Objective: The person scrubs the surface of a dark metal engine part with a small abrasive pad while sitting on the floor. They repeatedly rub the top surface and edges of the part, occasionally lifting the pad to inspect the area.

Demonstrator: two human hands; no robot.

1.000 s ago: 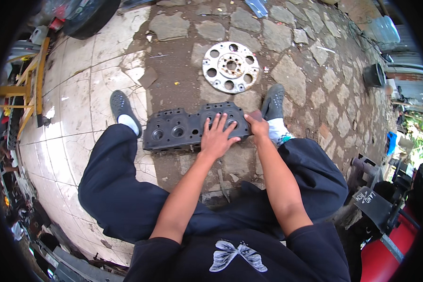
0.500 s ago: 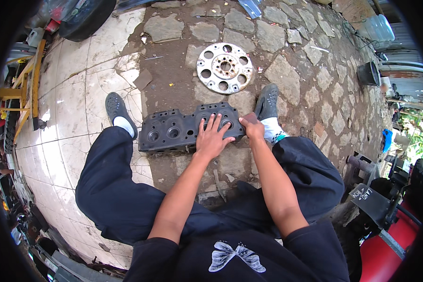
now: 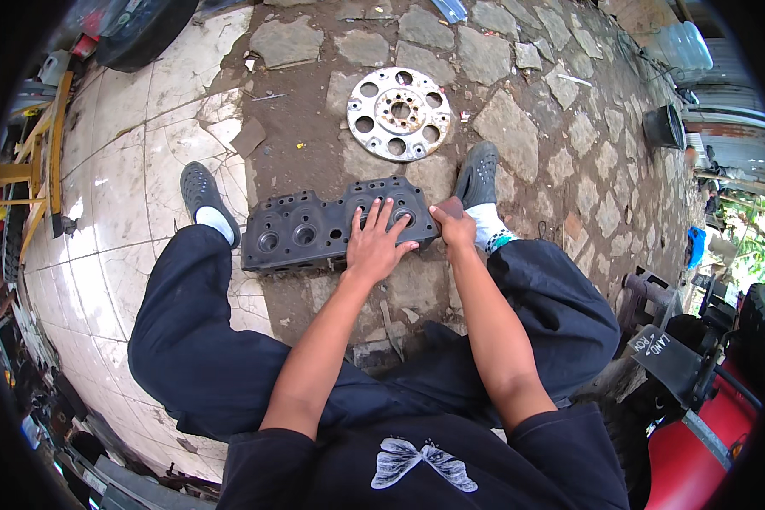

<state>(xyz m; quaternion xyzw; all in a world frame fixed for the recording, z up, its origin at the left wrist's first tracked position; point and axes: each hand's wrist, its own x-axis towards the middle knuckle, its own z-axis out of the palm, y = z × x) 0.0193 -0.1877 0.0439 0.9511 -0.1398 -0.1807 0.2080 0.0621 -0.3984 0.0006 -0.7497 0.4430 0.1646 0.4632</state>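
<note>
Left hand [image 3: 374, 246] lies flat, fingers spread, on the dark cast-metal cylinder head [image 3: 331, 225]; right hand [image 3: 453, 225] grips its end corner. Keep it flat on the stone floor [image 3: 518, 110] (heavy casting, I'd judge).

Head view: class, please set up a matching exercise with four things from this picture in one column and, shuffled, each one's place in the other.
Things:
1. left hand
2. right hand
3. round metal disc
4. dark bucket

Places:
A. on the stones beyond the cylinder head
B. flat on top of the cylinder head
C. far right, by the wall
D. at the cylinder head's right end

Pairs: 1-B, 2-D, 3-A, 4-C
</note>
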